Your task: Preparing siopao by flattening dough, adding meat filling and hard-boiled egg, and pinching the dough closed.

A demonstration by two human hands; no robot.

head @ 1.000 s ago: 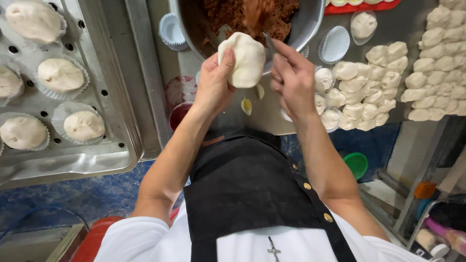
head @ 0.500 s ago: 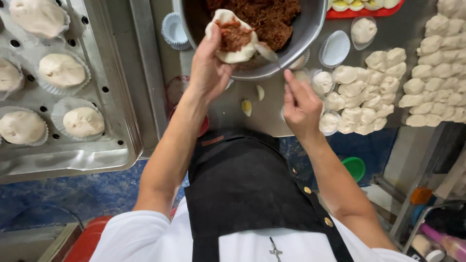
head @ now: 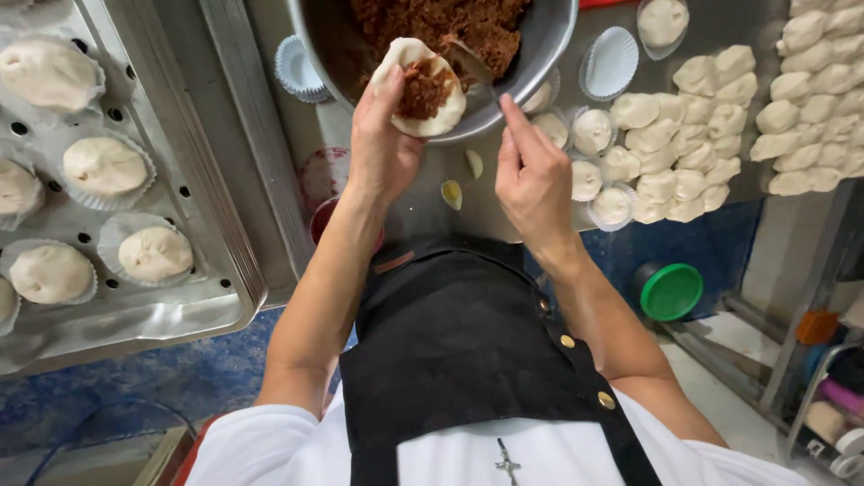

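1. Dough sits cupped in our left hand, pressed into a shallow round so that the brown filling stays in its hollow. The fingers curl under it; the thumb rests on the rim.
2. We hold it right over the near edge of the bowl, so that any filling that drops would land back in the bowl.
3. Our right hand pinches a thin tool, finger and thumb together on the handle. The blade reaches toward the filling in the bowl, just beside the dough. The two hands are apart.
4. Dough pieces lie in rows on the right, near the right hand; a few already sit in paper cups. More cups are stacked left of the bowl.
5. The tray on the left is perforated and carries shaped buns, each in its own cup, well apart from one another.
6. The table is grey metal; two dough scraps lie on it between our wrists.
7. Below, we see a blue floor and a green lid.
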